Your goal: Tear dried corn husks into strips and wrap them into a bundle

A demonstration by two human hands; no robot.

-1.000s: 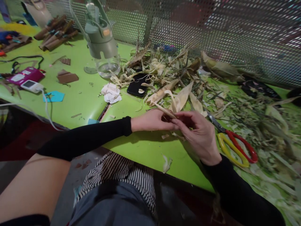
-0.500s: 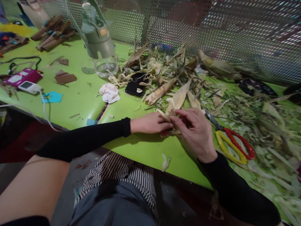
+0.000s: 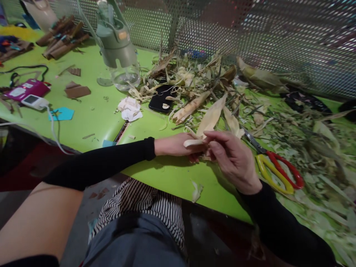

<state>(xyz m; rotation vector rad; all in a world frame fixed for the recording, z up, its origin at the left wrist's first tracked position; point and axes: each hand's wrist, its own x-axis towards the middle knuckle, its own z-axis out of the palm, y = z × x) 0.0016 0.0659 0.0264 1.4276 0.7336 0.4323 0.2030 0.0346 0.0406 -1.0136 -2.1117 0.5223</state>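
Note:
My left hand (image 3: 176, 145) is closed on a bundle of pale corn husk (image 3: 213, 115) at the table's front edge; one broad pointed leaf rises from it toward the back. A curled whitish husk strip (image 3: 192, 143) lies across the back of my left fingers. My right hand (image 3: 236, 159) is closed too, thumb and fingertips pinching the husk beside the left fingers. The fingertips and the lower part of the bundle are partly hidden. Scissors (image 3: 278, 168) with one red and one yellow handle lie right of my right hand.
Husk scraps (image 3: 311, 137) cover the right side and back. A black phone (image 3: 160, 99), crumpled tissue (image 3: 130, 109) and a bottle (image 3: 121, 55) stand or lie beyond my left arm. A purple device (image 3: 29, 89) with a white cable is far left. Perforated metal panel (image 3: 200, 26) borders the back.
The whitish strip now bends left over my left fingers. My right hand has shifted slightly right and down, still pinching the husk. My left hand has hardly moved.

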